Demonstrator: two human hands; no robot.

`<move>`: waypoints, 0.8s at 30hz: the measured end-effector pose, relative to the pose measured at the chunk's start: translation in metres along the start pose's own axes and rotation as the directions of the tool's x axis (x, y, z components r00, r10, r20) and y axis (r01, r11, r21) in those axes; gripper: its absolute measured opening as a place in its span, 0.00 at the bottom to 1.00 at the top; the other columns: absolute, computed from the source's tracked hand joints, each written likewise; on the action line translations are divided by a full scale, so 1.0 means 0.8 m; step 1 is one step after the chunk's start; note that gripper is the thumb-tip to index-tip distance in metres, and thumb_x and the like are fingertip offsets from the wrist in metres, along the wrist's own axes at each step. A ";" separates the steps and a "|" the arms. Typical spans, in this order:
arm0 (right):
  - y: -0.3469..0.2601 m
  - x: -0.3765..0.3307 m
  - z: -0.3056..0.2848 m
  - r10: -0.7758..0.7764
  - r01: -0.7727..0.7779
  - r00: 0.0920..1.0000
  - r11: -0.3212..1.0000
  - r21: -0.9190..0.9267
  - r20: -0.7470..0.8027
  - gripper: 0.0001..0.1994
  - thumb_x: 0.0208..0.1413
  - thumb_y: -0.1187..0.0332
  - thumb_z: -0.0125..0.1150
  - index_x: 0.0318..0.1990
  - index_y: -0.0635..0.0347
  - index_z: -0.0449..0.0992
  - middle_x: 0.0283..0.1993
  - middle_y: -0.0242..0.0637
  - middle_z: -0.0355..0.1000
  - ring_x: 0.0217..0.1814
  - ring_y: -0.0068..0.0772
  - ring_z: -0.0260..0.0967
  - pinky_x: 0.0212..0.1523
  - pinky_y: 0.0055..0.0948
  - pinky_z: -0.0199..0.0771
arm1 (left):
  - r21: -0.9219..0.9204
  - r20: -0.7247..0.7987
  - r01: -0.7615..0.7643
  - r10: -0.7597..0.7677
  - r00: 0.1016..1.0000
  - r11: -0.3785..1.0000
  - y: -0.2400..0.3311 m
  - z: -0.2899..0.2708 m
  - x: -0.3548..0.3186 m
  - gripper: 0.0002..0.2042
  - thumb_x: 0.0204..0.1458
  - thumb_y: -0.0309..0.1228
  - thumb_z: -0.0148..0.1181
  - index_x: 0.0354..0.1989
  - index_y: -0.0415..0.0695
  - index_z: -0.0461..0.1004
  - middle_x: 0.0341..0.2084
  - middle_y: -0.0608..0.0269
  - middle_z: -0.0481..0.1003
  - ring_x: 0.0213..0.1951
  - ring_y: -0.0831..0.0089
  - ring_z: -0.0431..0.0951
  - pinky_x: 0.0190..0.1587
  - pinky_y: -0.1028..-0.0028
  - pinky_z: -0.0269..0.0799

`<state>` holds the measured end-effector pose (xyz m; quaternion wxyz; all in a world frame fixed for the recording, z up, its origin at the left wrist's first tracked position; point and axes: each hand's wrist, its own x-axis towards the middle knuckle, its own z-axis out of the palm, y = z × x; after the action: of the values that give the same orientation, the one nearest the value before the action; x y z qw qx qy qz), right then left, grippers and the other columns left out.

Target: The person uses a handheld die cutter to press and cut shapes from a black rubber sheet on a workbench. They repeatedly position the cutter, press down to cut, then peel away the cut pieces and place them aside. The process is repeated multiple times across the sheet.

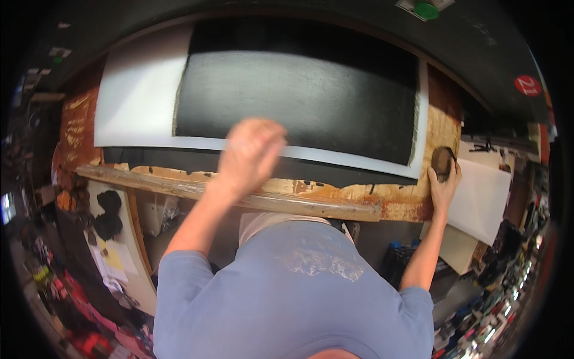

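A black sheet (287, 99) with a dull sheen and frayed-looking side edges lies flat on a larger white sheet (140, 90). Over the near edge of both, my left hand (254, 152) is raised, blurred by motion. Its fingers look curled in, and what they hold, if anything, cannot be made out. At the right end of the bench, my right hand (444, 186) has its fingers and thumb around the near end of an oval brown piece with a dark rim (442, 163). That piece rests on or just above the wood.
The worn wooden workbench (406, 209) has a tape-wrapped roll or bar (287, 204) along its near edge. A dark strip (161, 160) lies under the white sheet. White boards (481, 197) stand to the right, and a panel with dark scraps (113, 239) to the left.
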<state>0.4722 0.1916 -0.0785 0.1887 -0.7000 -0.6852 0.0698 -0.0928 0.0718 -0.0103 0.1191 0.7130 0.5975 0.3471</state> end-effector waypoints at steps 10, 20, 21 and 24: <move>-0.051 0.008 -0.015 0.103 -0.107 0.994 0.968 0.227 0.026 0.29 0.52 0.64 0.83 0.61 0.62 0.81 0.75 0.52 0.67 0.75 0.49 0.66 0.75 0.42 0.65 | 0.457 -0.182 0.258 -0.194 0.964 0.852 -0.123 -0.055 0.000 0.23 0.65 0.27 0.64 0.68 0.41 0.74 0.72 0.43 0.69 0.75 0.43 0.65 0.77 0.48 0.60; -0.430 -0.009 0.012 -0.653 0.493 0.741 0.686 0.536 0.154 0.38 0.35 0.68 0.82 0.62 0.56 0.79 0.77 0.55 0.65 0.78 0.61 0.65 0.74 0.52 0.71 | -0.455 -0.294 0.319 -0.479 0.827 0.831 -0.158 -0.114 -0.013 0.17 0.73 0.24 0.51 0.66 0.38 0.76 0.61 0.55 0.81 0.64 0.65 0.79 0.70 0.66 0.72; -0.473 -0.004 0.031 -0.745 0.553 0.656 0.583 0.596 0.119 0.39 0.34 0.69 0.82 0.63 0.55 0.78 0.76 0.55 0.65 0.76 0.62 0.66 0.71 0.52 0.73 | -0.497 -0.314 0.308 -0.499 0.808 0.812 -0.162 -0.114 -0.017 0.17 0.76 0.27 0.46 0.65 0.36 0.76 0.59 0.54 0.81 0.63 0.66 0.79 0.69 0.65 0.73; -0.583 0.017 0.064 -0.926 0.719 0.335 0.371 0.587 0.174 0.39 0.35 0.75 0.79 0.63 0.49 0.78 0.76 0.52 0.64 0.72 0.61 0.67 0.67 0.53 0.75 | -0.627 -0.380 0.215 -0.535 0.754 0.749 -0.168 -0.115 -0.025 0.17 0.77 0.28 0.44 0.65 0.35 0.75 0.59 0.51 0.80 0.63 0.64 0.79 0.70 0.62 0.72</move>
<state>0.0193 0.2092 0.0446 0.1615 -0.1396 -0.9379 0.2733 -0.2561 0.0656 -0.0286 0.2151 0.3791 0.6172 0.6550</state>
